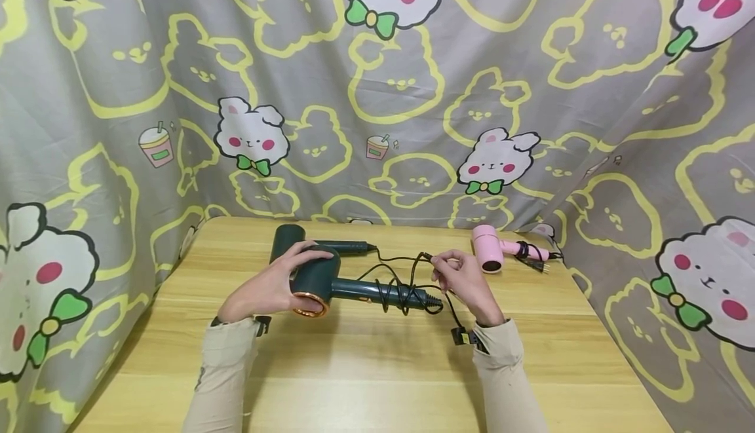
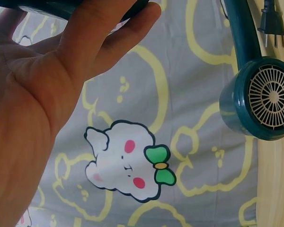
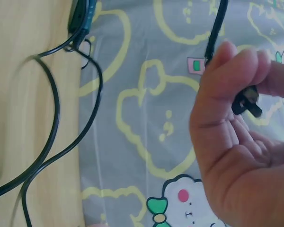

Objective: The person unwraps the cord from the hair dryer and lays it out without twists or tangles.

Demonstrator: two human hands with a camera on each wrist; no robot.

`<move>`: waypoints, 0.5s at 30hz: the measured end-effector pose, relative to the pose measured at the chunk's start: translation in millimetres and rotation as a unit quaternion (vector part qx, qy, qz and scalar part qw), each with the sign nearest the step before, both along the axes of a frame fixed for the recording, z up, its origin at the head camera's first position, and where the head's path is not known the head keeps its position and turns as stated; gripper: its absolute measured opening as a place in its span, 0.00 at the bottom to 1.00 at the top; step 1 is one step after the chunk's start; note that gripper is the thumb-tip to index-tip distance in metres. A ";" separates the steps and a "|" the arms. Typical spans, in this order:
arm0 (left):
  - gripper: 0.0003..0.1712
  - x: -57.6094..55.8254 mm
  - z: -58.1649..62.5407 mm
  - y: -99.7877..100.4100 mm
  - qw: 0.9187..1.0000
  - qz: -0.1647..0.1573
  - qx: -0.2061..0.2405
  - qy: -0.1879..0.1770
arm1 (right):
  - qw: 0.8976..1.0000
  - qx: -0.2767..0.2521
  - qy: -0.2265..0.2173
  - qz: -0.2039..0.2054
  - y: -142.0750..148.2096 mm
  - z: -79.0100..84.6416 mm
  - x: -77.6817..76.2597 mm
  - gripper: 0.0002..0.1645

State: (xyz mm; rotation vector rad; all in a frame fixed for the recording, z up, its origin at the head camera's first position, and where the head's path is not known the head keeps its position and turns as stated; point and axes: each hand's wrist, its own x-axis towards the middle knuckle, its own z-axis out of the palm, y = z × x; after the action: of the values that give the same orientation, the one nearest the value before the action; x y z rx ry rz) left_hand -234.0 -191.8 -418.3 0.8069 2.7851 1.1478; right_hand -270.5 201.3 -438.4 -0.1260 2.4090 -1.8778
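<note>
In the head view my left hand (image 1: 268, 289) grips a dark green hair dryer (image 1: 315, 276) by its barrel, fingers over the top and thumb near the copper-coloured rim. Its handle (image 1: 354, 289) points right, with a black cord (image 1: 407, 299) looped loosely around it. My right hand (image 1: 468, 282), right of the handle's end, pinches part of the black cord between thumb and fingertips. Up close in the right wrist view, cord (image 3: 217, 28) runs into the curled fingers and a short black piece (image 3: 248, 101) sticks out below them.
A second dark green hair dryer (image 1: 289, 240) lies behind the held one; its round grille (image 2: 274, 97) shows in the left wrist view, beside a black plug (image 2: 272, 23). At the back right lies a pink hair dryer (image 1: 488, 249). Patterned curtains (image 1: 318, 92) surround the wooden table (image 1: 354, 387).
</note>
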 end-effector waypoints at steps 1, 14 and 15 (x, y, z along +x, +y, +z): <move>0.51 -0.1 0.1 0.2 1.000 0.000 0.000 0.000 | 1.000 -0.007 0.004 -0.007 -1.0 2.1 0.7 0.17; 0.52 -3.1 -3.2 3.0 1.000 -0.004 -0.005 0.008 | 0.987 -0.133 0.089 -0.013 -9.9 24.8 16.8 0.23; 0.52 -3.4 -3.3 3.1 1.000 -0.004 -0.007 0.009 | 0.986 -0.139 0.093 -0.008 -10.0 26.3 18.5 0.24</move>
State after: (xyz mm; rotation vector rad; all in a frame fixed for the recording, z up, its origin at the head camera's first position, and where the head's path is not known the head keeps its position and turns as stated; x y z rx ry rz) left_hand -237.4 -188.6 -421.6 0.8313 2.7974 1.1252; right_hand -252.0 191.3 -412.1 -0.3145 2.2444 -2.2972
